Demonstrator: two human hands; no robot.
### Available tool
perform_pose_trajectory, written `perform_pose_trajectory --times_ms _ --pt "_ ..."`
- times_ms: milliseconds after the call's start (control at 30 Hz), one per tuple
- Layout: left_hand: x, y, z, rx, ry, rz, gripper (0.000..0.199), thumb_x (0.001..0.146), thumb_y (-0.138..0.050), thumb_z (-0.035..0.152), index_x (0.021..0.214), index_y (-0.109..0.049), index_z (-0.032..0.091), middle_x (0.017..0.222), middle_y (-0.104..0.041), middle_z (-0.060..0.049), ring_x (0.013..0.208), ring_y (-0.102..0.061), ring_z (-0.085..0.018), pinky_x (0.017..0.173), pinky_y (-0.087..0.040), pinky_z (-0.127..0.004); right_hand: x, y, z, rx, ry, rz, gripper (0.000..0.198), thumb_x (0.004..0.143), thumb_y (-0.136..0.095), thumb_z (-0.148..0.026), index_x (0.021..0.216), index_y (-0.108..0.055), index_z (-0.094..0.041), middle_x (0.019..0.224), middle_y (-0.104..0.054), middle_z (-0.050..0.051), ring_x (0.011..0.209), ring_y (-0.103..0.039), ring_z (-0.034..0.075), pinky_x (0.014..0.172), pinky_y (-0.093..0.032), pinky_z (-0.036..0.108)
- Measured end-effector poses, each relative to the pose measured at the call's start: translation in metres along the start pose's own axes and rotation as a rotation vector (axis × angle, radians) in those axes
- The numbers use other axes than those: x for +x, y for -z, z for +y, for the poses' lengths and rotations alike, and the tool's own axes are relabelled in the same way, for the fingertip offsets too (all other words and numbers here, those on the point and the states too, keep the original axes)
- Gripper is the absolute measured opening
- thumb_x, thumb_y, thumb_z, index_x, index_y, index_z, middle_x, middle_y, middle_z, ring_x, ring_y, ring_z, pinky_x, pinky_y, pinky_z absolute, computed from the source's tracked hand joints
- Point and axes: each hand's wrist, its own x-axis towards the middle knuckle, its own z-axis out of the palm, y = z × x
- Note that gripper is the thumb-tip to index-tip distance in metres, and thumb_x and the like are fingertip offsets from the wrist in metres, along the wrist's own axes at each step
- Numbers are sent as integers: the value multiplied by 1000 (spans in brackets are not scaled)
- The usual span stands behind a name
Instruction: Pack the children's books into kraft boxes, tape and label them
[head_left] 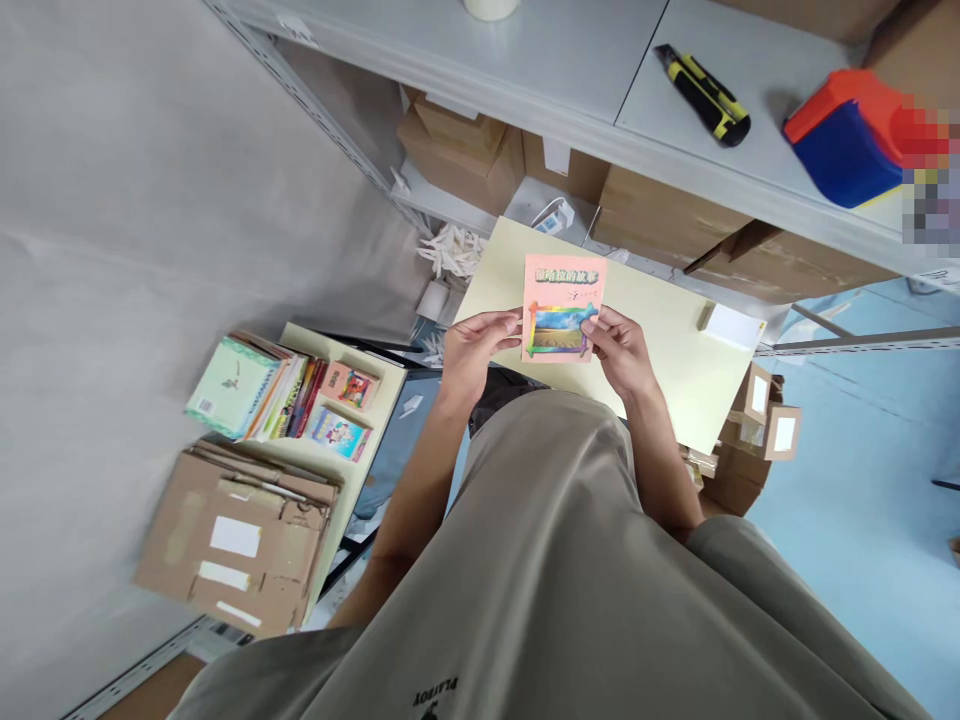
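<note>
A pink book (564, 290) with a desert picture on its cover is held upright to my view, between both hands over a pale yellow table (667, 370). My left hand (480, 348) pinches the book's left edge between thumb and fingers. At the opposite edge, my right hand (621, 345) grips it with the thumb lying on the cover picture and the fingers behind. The book's back is hidden from me.
Left, a side table carries a row of books (281, 395), two small books and flattened cardboard (247, 530). Ahead, a grey shelf (555, 60) holds a utility knife (705, 95) and a red-blue object (847, 140). A white box (731, 326) sits at the table's right.
</note>
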Motion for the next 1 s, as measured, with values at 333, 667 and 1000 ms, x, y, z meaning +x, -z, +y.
perform_pose_trajectory --times_ms 333,667,1000 --pt "-3 -6 2 -14 -3 -47 38 71 -104 50 93 -90 22 119 -93 -11 102 -90 -29 90 -74 -41 -5 6 -2 10 -27 -13 65 81 -97 -86 114 -88 -31 114 -92 5 105 -87 31 88 -74 46" --pt "-6 -10 4 -7 17 -40 45 71 -107 56 95 -91 21 121 -93 -12 98 -91 -28 85 -74 -37 -3 13 0 -4 -25 -11 60 83 -100 -80 117 -90 -32 109 -91 4 93 -84 27 79 -72 41" --pt "-5 -10 4 4 12 -35 40 72 -104 49 95 -89 20 116 -93 -13 101 -91 -31 91 -75 -44 -3 16 0 -56 -23 -1 67 84 -96 -86 121 -90 -31 95 -86 3 92 -84 29 80 -73 43"
